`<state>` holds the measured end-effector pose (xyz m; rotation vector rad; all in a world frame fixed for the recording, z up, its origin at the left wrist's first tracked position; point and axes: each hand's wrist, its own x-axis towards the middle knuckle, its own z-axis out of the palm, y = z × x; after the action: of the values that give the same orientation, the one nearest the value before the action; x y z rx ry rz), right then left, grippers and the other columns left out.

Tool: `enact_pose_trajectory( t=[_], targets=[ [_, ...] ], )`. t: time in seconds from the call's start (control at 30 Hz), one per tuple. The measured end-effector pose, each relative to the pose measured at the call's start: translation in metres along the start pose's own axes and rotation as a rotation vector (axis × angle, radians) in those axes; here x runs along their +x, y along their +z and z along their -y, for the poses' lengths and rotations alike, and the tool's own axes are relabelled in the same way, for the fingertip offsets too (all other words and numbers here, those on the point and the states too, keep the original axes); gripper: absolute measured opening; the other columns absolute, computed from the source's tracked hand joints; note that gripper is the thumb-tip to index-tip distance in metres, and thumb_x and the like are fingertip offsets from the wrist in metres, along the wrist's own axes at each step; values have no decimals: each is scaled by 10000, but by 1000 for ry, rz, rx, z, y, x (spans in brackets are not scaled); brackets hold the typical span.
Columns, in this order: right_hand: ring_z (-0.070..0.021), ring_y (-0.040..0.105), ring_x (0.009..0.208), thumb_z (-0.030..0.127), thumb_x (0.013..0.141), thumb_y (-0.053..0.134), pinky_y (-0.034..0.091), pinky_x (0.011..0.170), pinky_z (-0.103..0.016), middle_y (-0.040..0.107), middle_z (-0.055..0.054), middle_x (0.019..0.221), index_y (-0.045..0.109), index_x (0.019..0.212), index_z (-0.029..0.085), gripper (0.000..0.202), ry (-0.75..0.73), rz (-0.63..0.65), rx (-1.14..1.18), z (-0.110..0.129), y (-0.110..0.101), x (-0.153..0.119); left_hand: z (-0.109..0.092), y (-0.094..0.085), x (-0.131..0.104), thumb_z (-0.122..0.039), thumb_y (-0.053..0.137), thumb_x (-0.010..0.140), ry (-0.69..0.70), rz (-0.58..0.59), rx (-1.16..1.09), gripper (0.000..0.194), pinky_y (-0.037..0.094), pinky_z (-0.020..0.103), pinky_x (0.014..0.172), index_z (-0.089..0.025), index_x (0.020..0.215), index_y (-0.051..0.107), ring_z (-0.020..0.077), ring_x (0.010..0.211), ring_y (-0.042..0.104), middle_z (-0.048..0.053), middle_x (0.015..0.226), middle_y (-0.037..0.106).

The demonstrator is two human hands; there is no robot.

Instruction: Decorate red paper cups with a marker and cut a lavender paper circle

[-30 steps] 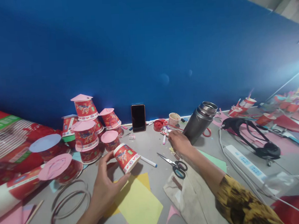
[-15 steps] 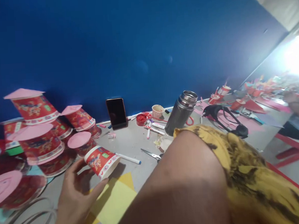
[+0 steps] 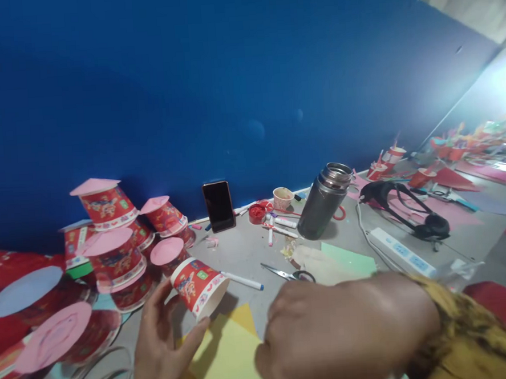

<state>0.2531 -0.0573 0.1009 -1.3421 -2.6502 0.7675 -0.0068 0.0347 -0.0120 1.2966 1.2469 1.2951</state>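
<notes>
Left hand point(image 3: 163, 341): curved round a red printed paper cup, thumb near the lower side of the mouth, fingers round the far side towards the base.
Right hand point(image 3: 325, 328): back turned to the camera, fingers seemingly curled under; whether they grip anything cannot be told. It is nearest to the scissors point(image 3: 279, 272) and the yellow paper point(image 3: 229, 357). A yellow-and-black sleeve point(image 3: 463, 331) covers the forearm.
Red printed paper cup point(image 3: 196, 283): tipped over, its narrower base to the upper left and open mouth to the lower right, at the edge of the yellow paper. Whether it touches the tabletop point(image 3: 240, 253) is hard to tell.
Cup weight: probably very light, as it looks empty, so a gentle hold should carry it.
Cup wall: likely thin, springy card that dents if pinched hard; the smooth print may slide a little under dry fingers.
Cup rim: probably the stiffest edge near the mouth, yet a hard squeeze across it could push it oval.
Best hold: thumb and fingers spread on opposite sides, low towards the base, where the narrower wall should resist crushing.
Blue-tipped white marker point(image 3: 244, 280): just beyond the cup, lying on the tabletop.
Stacked red cups point(image 3: 114, 261): left of the held cup, with pink paper tops.
</notes>
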Motion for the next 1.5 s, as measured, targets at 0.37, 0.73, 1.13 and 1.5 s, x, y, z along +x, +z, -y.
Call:
enact_pose_trajectory(
  t=[0.37,0.73,1.13,1.5],
  targets=[
    [-134,689,686,306,909,770,422,614,-208,802,4,781,812,923,210,105,157,-60,384,-33,55,29,-47,17,-4,-621,878,595,-549,25,-446,669,675,604,876,-324,1183,765,458,1175,731,100,1178,817],
    [-105,532,492,522,849,758,425,501,-214,627,24,568,668,765,178,366,358,-657,1113,-58,93,49,-11,52,-28,-344,904,649,95,-73,-46,803,520,499,1128,-242,1371,566,338,1306,614,123,1430,574],
    [-153,577,682,465,872,783,441,623,-267,725,-36,797,800,900,178,288,229,-780,1155,-45,88,51,1,59,-33,-383,840,809,603,-143,512,778,513,602,1047,-197,1452,443,380,1263,529,170,1346,519],
    [-57,365,437,546,751,885,206,447,-200,536,54,513,645,723,171,446,289,-702,1564,-62,91,49,-21,46,-35,-547,735,896,108,-71,38,544,545,427,993,-241,1321,585,288,1184,627,120,1350,583]
  ],
)
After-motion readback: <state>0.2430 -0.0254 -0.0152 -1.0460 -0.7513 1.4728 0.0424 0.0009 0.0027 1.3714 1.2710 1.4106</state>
